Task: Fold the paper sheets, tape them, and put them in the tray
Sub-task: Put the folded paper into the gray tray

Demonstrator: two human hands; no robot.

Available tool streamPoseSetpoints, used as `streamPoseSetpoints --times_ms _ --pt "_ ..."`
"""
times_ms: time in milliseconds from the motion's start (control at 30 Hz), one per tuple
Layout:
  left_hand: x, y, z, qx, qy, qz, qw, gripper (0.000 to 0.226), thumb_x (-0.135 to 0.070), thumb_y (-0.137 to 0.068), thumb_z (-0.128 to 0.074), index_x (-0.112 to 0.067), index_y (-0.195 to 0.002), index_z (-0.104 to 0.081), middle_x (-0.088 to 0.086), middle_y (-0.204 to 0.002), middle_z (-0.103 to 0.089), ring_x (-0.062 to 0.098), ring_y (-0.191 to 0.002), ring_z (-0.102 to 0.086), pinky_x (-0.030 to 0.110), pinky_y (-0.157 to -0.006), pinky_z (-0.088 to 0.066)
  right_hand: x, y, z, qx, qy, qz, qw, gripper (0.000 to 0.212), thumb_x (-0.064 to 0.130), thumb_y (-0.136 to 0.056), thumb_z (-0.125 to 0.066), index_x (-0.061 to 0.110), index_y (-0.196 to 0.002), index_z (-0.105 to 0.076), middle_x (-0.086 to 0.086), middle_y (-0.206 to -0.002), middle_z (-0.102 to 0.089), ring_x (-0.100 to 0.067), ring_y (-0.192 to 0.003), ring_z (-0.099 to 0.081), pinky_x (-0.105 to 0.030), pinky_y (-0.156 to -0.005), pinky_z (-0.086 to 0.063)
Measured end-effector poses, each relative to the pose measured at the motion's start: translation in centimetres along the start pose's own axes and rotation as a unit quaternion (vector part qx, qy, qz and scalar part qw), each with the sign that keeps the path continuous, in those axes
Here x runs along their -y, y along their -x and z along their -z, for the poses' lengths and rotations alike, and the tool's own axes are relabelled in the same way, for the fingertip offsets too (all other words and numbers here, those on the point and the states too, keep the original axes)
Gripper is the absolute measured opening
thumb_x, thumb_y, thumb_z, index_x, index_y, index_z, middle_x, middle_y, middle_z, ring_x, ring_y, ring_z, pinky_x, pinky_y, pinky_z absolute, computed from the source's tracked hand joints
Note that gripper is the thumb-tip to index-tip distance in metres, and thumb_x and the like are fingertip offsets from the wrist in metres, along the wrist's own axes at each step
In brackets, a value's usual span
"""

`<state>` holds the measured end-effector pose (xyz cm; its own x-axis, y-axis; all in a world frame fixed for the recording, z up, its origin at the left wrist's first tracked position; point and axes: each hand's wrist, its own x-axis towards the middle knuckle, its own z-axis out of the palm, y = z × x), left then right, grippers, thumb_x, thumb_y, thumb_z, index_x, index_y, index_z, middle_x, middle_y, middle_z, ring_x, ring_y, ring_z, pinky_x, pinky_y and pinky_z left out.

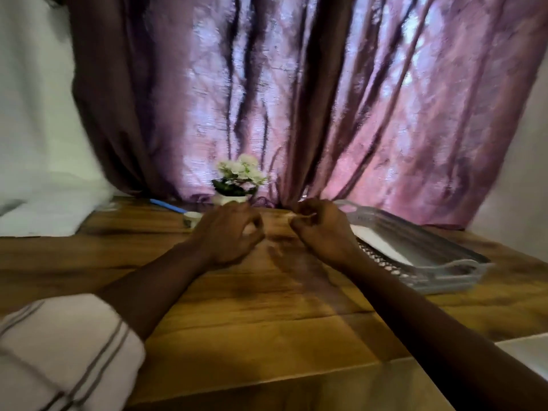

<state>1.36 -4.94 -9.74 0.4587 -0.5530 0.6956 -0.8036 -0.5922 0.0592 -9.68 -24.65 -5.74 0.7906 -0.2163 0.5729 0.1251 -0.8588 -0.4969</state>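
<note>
Presently, entry for one moment at the wooden plank counter [267, 330].
Done so far: a white folded paper sheet [381, 244] already lies flat inside the grey perforated plastic tray [439, 277], at right of centre of the frame; at least one sheet looks finished.
In hand: the left hand [228, 234] curls around something pale, probably a roll of tape, though little of it shows; the right hand [321, 229] pinches a thin pale strip [302, 215] between thumb and fingertips, likely tape being drawn off.
Grip, left: fingers curled shut on the pale object.
Grip, right: closed in a pinch on the strip.
Step judged: tearing or pulling tape, so taping is under way.
Left to do: tape a folded sheet and lay it in the tray; how many sheets remain cannot be told.
Sheet being worked: not visible between the hands; a white corner [526, 351] at the lower right edge may be paper, cut off.
Hard to make out: the frame is blurred; a small pale cup-like item [191, 218] and a blue stick [167, 205] behind the left hand are unidentified.
Background: white flowers in a small pot [238, 180], mauve curtain [326, 93].
</note>
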Motion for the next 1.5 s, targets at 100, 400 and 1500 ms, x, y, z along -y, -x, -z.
streamPoseSetpoints --times_ms 100,400,1500 --pt "3.7 0.9 1.6 -0.114 -0.006 0.117 0.987 0.026 -0.049 -0.088 -0.056 -0.026 -0.088 -0.068 -0.002 -0.089 -0.066 0.025 -0.091 -0.063 0.04 -0.077 -0.051 2.2 0.2 -6.3 0.068 -0.077 -0.011 0.995 0.023 0.028 -0.089 -0.073 0.024 -0.112 -0.068 0.002 -0.109 -0.069 -0.014 -0.086 -0.067 -0.034 -0.082 -0.057" --pt "9.3 3.2 1.4 -0.114 0.05 0.386 0.914 0.019 -0.03 -0.082 -0.066 -0.025 -0.101 -0.067 0.009 -0.112 -0.069 0.033 -0.105 -0.066 0.04 -0.091 -0.053 6.9 -5.5 -17.1 0.147 0.086 0.059 0.984 0.075 0.063 -0.087 -0.057 0.031 -0.151 -0.035 -0.01 -0.138 -0.054 -0.039 -0.118 -0.061 -0.042 -0.089 -0.05" --pt "5.9 0.7 -0.1 -0.066 -0.062 0.027 0.996 0.018 -0.018 -0.099 -0.056 -0.019 -0.117 -0.054 0.007 -0.114 -0.058 0.033 -0.098 -0.061 0.045 -0.075 -0.052 4.3 -0.7 -8.9 -0.06 -0.14 -0.059 0.987 0.047 0.059 -0.082 -0.062 0.037 -0.121 -0.051 0.009 -0.108 -0.074 -0.025 -0.101 -0.069 -0.04 -0.085 -0.053"
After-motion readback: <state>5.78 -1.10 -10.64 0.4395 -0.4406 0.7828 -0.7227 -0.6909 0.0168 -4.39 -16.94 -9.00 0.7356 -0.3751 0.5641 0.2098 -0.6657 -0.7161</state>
